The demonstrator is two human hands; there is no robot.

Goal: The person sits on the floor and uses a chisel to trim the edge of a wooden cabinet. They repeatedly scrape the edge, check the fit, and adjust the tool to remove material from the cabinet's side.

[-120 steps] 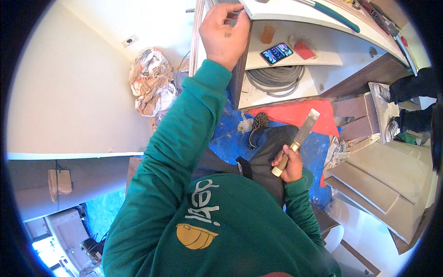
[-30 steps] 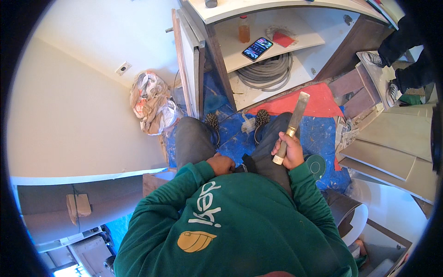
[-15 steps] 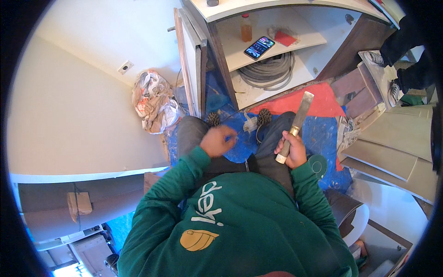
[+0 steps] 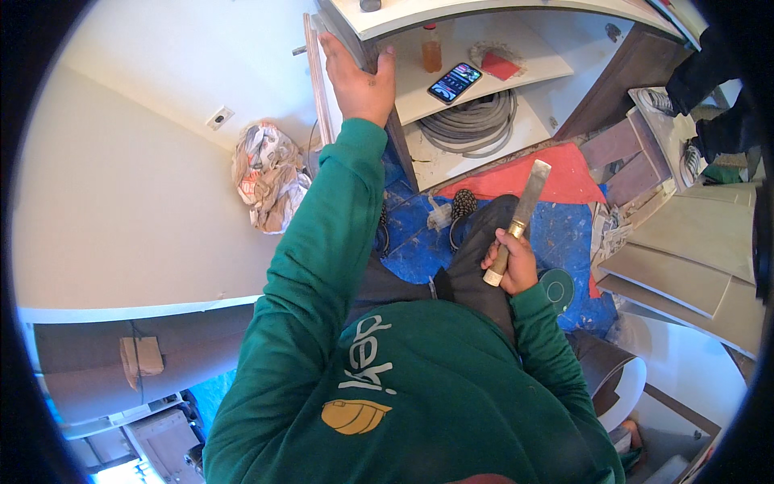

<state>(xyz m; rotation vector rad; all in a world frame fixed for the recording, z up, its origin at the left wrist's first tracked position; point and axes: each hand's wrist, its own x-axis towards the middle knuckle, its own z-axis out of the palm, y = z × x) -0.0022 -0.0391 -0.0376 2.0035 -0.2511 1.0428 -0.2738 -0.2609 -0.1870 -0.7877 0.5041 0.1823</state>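
My right hand (image 4: 520, 268) is closed around the handle of a chisel (image 4: 530, 194), whose flat metal blade points up and away above my right thigh. Reaching far forward, my left hand (image 4: 364, 85) has its fingers stretched out and the thumb apart. It lies over the upper part of the upright panels (image 4: 315, 73) that lean beside the cabinet (image 4: 393, 129). Whether the palm presses on them I cannot tell. Nothing is seen held in it.
On the cabinet shelf lie a phone (image 4: 455, 83) and a bottle (image 4: 432, 50); coiled grey hose (image 4: 472, 129) sits below. Plastic bags (image 4: 270, 181) rest against the wall. Loose boards (image 4: 677, 258) and another person's shoes (image 4: 689, 161) are at right. Blue sheeting (image 4: 560, 234) covers the floor.
My left hand has gone from above my left knee forward to the leaning panels, its arm now stretched out. The right hand and chisel have hardly moved.
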